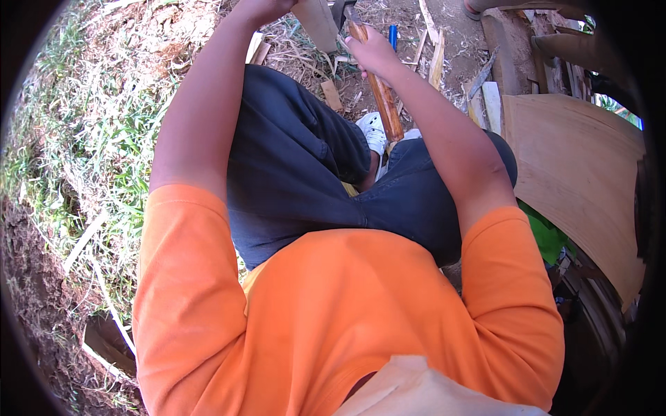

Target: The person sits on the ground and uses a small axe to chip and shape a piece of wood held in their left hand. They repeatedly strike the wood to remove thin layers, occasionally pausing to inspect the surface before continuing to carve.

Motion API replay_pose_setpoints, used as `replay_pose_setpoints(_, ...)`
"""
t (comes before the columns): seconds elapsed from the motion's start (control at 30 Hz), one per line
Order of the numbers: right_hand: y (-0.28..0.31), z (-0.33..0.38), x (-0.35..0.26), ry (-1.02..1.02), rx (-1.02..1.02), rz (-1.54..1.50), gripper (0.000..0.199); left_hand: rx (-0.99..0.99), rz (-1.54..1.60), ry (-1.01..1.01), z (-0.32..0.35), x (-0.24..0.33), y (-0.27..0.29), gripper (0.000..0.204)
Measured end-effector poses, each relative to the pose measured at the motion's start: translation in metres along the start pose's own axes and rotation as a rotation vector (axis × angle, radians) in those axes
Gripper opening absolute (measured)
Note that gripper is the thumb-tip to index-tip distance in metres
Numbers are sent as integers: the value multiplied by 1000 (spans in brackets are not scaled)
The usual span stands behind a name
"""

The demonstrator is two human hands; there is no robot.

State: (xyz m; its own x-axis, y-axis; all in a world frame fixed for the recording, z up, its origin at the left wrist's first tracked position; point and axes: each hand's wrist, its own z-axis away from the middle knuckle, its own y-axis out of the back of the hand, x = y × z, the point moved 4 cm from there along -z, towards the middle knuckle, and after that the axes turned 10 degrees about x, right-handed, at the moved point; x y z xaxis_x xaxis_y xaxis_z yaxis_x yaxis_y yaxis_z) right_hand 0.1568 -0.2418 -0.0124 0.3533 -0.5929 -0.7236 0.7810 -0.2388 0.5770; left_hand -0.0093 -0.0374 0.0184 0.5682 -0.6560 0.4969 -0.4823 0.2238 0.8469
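Note:
My right hand [374, 52] is closed around the handle of a wooden-handled tool [386, 111]. Its brown handle slants down toward my knees, and dark metal shows at its far end, where the picture cuts off the head, so its kind is unclear. At the upper edge, my left hand [267, 8] is only partly in view, with its fingers curled against the side of a pale flat piece of wood [316, 26]. That piece stands tilted just left of the tool's metal end.
Wood shavings and offcuts [331, 95] litter the ground, with a blue cylinder [393, 37] beyond my right hand. A large curved brown sheet [572, 166] lies at my right. Grass [104, 118] covers the left side. Another person's foot [473, 8] shows at the far right.

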Motion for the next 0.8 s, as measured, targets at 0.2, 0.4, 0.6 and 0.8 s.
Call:
replay_pose_setpoints(0.2, 33, 9, -67, 255, 113, -84, 35, 31, 114, -5, -4, 1, 8, 19)
replay_pose_setpoints(0.4, 7, -15, -17, 336, 246, 97, 38, 21, 117, -12, -6, 2, 7, 20)
replay_pose_setpoints(0.6, 4, -20, 6, -44, -152, -86, 36, -17, 149, 44, -7, 1, -5, 22)
replay_pose_setpoints(0.8, 24, -5, -75, 158, 153, -219, 28, -6, 98, 41, -1, -10, 4, 22)
